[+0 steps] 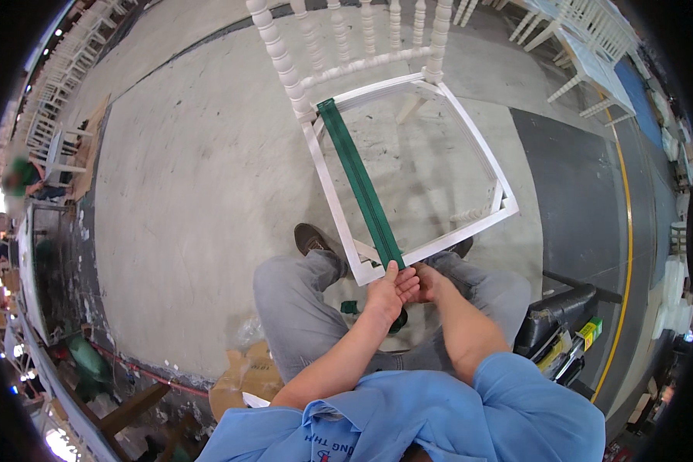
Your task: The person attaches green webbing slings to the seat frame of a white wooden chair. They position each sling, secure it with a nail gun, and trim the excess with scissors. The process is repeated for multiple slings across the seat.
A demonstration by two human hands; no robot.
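A white chair frame with an open seat stands in front of me, tilted to the view, its turned spindles at the far side. A green webbing strap runs along the left part of the seat opening, from the back rail to the front rail. My left hand is closed on the strap's near end, thumb on top at the front rail. Just right of it, my right hand is closed at the same end, below the rail, its fingertips partly hidden. More green webbing shows between my legs.
Crumpled brown cardboard lies at my left. At my right is a black padded seat with a yellow-green box and tools beside it. White chairs stand at the far right, more at the far left, where a person sits.
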